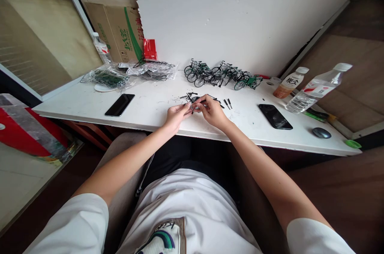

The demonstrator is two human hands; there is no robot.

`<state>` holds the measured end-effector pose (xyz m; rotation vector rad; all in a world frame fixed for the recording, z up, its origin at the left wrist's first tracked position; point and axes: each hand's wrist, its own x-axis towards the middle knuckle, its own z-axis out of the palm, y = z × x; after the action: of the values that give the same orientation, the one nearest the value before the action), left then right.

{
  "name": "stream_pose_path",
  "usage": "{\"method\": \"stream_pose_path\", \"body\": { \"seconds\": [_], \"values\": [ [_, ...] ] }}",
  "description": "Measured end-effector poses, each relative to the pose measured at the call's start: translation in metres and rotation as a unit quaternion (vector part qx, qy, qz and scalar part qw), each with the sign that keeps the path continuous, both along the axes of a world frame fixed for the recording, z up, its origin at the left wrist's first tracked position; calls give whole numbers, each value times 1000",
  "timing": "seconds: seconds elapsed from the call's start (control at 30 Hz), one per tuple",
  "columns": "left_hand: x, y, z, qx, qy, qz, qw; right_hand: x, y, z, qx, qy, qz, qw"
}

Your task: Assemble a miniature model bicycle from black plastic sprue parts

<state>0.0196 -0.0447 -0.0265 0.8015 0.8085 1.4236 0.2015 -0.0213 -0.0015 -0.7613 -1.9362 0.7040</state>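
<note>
Both hands meet over the near middle of the white table (150,106). My left hand (176,115) and my right hand (212,111) are closed in a pinch on a small dark model part (193,106) held between their fingertips. Loose black parts (189,96) and a few small black pins (227,103) lie on the table just beyond the hands. Farther back stands a row of finished small green and black model bicycles (222,74).
Two black phones lie flat, one at the left (120,105) and one at the right (275,116). Clear bags of parts (132,73) sit at back left near a cardboard box (120,32). Bottles (318,88), a mouse (321,133) and a green lid (353,143) are at the right.
</note>
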Motion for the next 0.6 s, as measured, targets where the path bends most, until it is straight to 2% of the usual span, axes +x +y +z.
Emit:
{"method": "stream_pose_path", "body": {
  "seconds": [0.27,0.6],
  "values": [
    [-1,-1,0,-2,-4,2,1000,0,-1,2,46,-46,-3,998],
    [-4,6,4,-53,-32,-10,998,-4,-3,3,34,-47,-13,998]
  ]
}}
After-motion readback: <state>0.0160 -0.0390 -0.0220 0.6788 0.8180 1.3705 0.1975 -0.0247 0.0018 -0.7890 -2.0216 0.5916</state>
